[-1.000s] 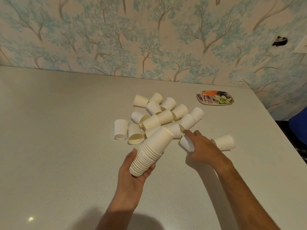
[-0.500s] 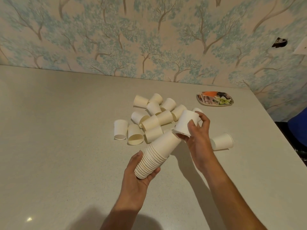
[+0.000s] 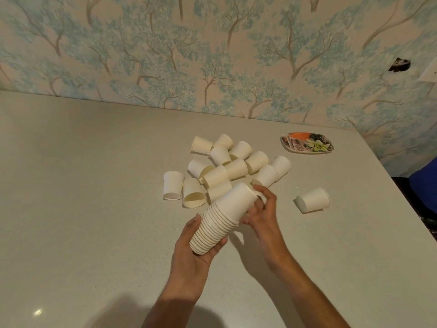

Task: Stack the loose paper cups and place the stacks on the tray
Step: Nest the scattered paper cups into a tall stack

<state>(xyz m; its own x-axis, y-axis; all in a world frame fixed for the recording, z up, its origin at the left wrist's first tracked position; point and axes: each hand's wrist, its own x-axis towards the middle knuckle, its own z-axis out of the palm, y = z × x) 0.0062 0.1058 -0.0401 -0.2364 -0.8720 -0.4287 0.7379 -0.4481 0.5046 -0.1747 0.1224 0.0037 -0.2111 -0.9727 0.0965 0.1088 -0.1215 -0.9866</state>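
Observation:
My left hand [image 3: 189,261] holds a tilted stack of white paper cups [image 3: 215,223] from below, its closed end pointing up and away. My right hand [image 3: 262,214] grips the top cup of that stack [image 3: 236,200], which now sits on the stack. Behind them lies a pile of several loose white cups [image 3: 234,164], most on their sides. One cup [image 3: 173,188] stands upside down at the pile's left. A single cup [image 3: 313,200] lies apart to the right. The small patterned tray [image 3: 287,145] rests at the far right, holding no cups.
The pale speckled table [image 3: 82,185] runs to a wall with tree-pattern wallpaper [image 3: 212,55]. The table's right edge [image 3: 397,185] drops off near a blue object [image 3: 425,178].
My right hand lifted a loose cup from the table, carried it over and pushed it down onto the top of the stack. My left hand kept the stack, shifting slightly right.

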